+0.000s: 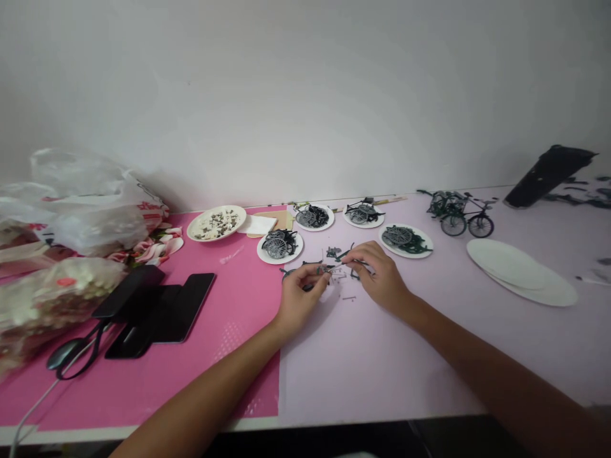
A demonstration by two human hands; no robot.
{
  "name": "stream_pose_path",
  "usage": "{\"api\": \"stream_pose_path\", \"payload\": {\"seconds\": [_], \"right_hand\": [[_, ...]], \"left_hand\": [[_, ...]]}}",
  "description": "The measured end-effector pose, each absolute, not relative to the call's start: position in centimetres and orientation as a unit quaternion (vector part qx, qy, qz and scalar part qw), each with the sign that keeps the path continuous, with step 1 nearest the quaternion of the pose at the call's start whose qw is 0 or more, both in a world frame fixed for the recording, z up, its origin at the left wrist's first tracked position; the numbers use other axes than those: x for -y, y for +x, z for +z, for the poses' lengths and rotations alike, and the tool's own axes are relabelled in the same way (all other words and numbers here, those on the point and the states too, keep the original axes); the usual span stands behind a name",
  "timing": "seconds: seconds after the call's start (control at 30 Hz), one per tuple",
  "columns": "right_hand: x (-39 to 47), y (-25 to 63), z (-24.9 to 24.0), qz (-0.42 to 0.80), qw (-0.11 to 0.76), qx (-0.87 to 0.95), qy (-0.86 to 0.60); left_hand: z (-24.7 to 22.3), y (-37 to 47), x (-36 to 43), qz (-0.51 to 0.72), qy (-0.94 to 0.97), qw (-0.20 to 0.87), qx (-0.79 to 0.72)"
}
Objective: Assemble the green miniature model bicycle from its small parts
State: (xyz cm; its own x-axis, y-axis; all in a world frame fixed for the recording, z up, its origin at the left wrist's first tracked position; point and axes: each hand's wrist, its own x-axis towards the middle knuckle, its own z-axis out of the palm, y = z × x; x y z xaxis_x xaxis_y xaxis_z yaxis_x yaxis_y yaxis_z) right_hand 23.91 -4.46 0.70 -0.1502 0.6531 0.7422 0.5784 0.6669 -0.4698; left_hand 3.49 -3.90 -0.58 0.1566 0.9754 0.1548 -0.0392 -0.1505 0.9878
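My left hand is closed in a pinch on a small part whose kind is too small to make out. Facing it, my right hand pinches a thin dark model bicycle part, its tip close to the left fingertips. Beneath and between both hands lie several small loose dark parts and thin pins on the lilac table cover. A dark wheel-like piece is partly hidden behind my left hand.
Plates of model bicycle parts stand around my hands. An assembled model bicycle and stacked white plates are at right. Leftward are a plate of small bits, black phones and plastic bags. A wall rises behind.
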Motion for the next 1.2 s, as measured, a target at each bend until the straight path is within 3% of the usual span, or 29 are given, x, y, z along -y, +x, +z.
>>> {"api": "stream_pose_path", "payload": {"seconds": [1.2], "right_hand": [[4.51,23.34,0.06,-0.002,0.527,0.749,-0.402]], "left_hand": [[-0.8,3.61,3.84,0.512,0.542,0.525,-0.41]]}}
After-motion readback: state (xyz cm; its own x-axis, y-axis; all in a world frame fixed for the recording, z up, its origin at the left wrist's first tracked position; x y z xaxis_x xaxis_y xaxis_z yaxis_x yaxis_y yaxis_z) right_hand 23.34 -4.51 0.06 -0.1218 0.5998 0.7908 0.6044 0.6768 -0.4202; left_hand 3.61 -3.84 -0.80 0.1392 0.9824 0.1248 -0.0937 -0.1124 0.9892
